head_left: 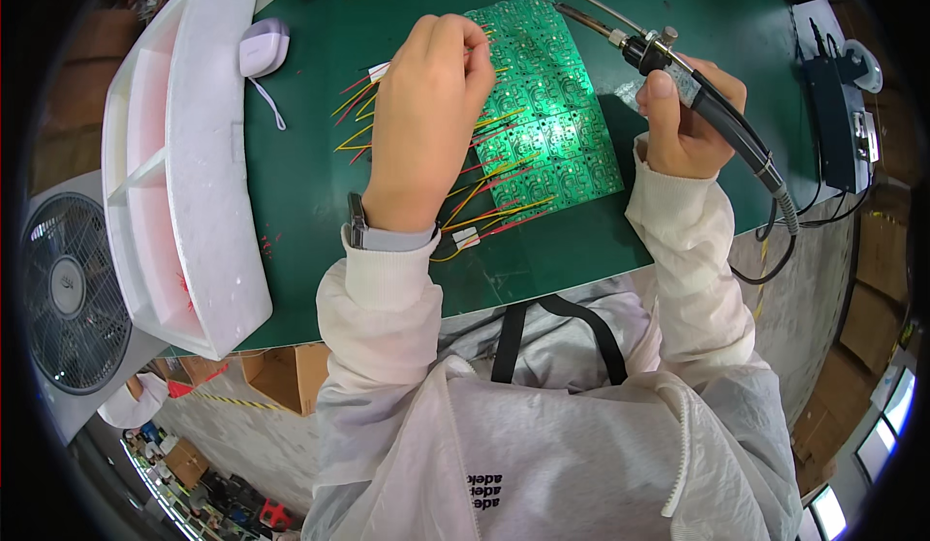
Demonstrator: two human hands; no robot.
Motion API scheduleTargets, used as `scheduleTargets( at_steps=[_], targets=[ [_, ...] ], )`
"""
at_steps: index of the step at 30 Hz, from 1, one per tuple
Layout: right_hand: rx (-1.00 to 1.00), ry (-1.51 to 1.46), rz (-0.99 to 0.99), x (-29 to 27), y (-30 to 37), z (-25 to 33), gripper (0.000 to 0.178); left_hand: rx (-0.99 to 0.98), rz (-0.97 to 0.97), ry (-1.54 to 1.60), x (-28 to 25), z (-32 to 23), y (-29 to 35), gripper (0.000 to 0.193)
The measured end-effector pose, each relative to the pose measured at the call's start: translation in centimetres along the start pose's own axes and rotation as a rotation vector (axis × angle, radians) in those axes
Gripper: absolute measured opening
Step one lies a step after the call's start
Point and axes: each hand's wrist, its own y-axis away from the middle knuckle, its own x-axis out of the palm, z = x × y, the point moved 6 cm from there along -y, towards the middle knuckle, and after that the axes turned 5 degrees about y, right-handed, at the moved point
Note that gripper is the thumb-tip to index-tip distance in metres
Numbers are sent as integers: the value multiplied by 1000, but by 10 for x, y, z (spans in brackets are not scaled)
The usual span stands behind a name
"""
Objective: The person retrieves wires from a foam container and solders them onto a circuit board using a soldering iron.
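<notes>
A green panel of printed circuit boards [557,105] lies on the green mat. Red and yellow wires [484,197] stretch in from its left edge, several with ends resting on the boards. My left hand [426,115] is closed in a pinch over the panel's upper left corner. Coloured wire ends show by its fingertips, but what the pinch holds is hidden. With my right hand [690,124] I grip a soldering iron [647,55] with a thin curved metal tube alongside. Its tip hovers over or near the panel's upper right corner; contact is unclear.
On the left stand a white foam tray [208,154] with compartments and a lilac case [263,47] with a strap. A fan [73,289] is beyond it. At far right sits a dark box-shaped unit [838,105] with cables. The green mat [320,279] ends near my body.
</notes>
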Motion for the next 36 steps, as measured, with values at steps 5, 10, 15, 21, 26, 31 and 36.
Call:
scheduleTargets(
  at_steps=[5,10,15,21,26,31,36],
  targets=[
    [-42,23,39,0,0,1,30,97,35,-37,7,4,5,9],
    [-126,94,133,2,1,11,29,161,5,8,8,4,5,12],
    [-186,90,196,8,1,16,30,233,-24,-34,10,3,6,12],
    [-197,129,229,9,1,15,30,246,-36,-63,10,3,6,12],
    [-176,151,198,13,1,17,23,266,-33,-80,11,3,6,11],
    [-160,169,216,13,0,15,22,280,-34,-96,11,2,5,12],
    [-211,130,256,14,1,14,29,302,-33,-110,9,0,4,12]
  ],
)
